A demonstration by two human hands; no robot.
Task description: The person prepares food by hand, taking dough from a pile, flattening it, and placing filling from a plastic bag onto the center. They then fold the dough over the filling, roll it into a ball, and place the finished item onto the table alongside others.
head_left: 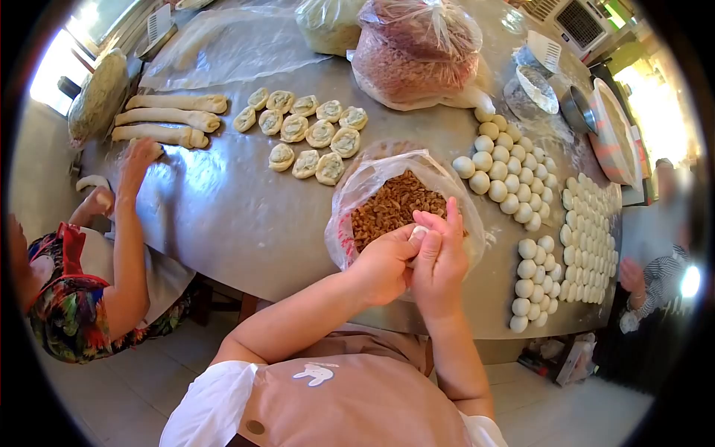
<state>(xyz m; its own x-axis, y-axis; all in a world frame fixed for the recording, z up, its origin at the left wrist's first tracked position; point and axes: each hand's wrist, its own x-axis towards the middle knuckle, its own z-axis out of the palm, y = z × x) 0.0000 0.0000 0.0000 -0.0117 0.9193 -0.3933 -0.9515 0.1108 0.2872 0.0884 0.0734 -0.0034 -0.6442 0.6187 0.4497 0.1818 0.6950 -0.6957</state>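
My left hand (383,267) and my right hand (441,261) meet over the near side of an open plastic bag (342,235) of brown crumbly filling (398,201). Between them is a small piece of white dough (418,233), mostly covered by my fingers. The left thumb and fingers are closed on it. My right thumb presses against it from the other side, with some right fingers stretched upward. To the right stand rows of round white dough balls (510,175), with a second group of dough balls (536,287) nearer me.
Flat dough pieces (588,238) fill the right edge. Behind are a bag of pinkish filling (417,56), a bag of pale filling (328,26) and a metal bowl (578,109). Spiral buns (305,130) and three dough ropes (167,119) lie left, near a co-worker's hand (141,153).
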